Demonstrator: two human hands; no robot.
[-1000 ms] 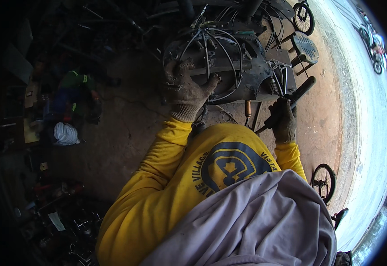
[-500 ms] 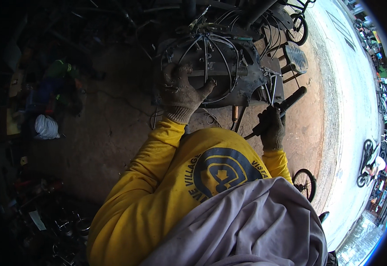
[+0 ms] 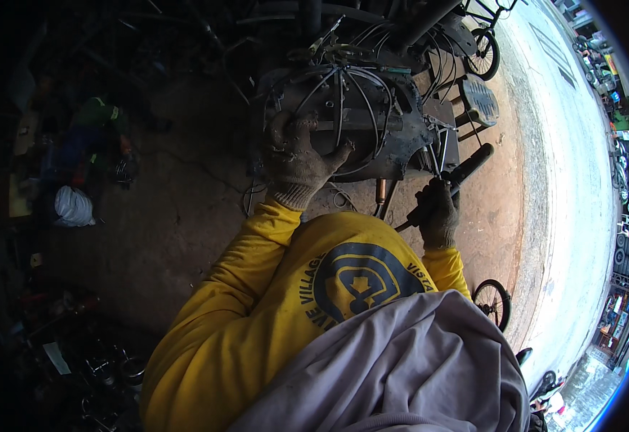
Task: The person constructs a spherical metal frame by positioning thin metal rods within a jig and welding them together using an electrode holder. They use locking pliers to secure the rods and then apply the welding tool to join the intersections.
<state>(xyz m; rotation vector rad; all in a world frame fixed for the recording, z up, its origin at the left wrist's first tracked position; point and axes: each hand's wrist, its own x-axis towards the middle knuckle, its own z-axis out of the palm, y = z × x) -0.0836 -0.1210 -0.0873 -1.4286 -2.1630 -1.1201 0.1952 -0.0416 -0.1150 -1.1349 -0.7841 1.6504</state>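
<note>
My left hand [image 3: 300, 160], in a dirty knitted glove, is over the near left part of a dark metal worktable [image 3: 414, 133]. Its fingers are apart and slightly bent, with the thumb pointing right. Beside the thumb stands a dome-like frame of bent metal rods [image 3: 339, 108], its rods meeting at the top; I cannot tell whether the glove touches it. To the right, my gloved right hand [image 3: 438, 216] is closed round a black welding electrode holder [image 3: 470, 167]. The holder slants up and right, and a dark cable runs out below the hand.
Thin metal bars [image 3: 441, 147] and loose cables lie at the table's right side. A stool [image 3: 480, 99] stands beyond them. At far left, a person in green [image 3: 98, 122] is low down near a white sack [image 3: 75, 207]. A bicycle wheel [image 3: 493, 304] is behind my right arm.
Both hands have hardly moved; the view has shifted slightly. The electrode holder is a little lower and further left. A motorbike on the road has moved toward the lower edge.
</note>
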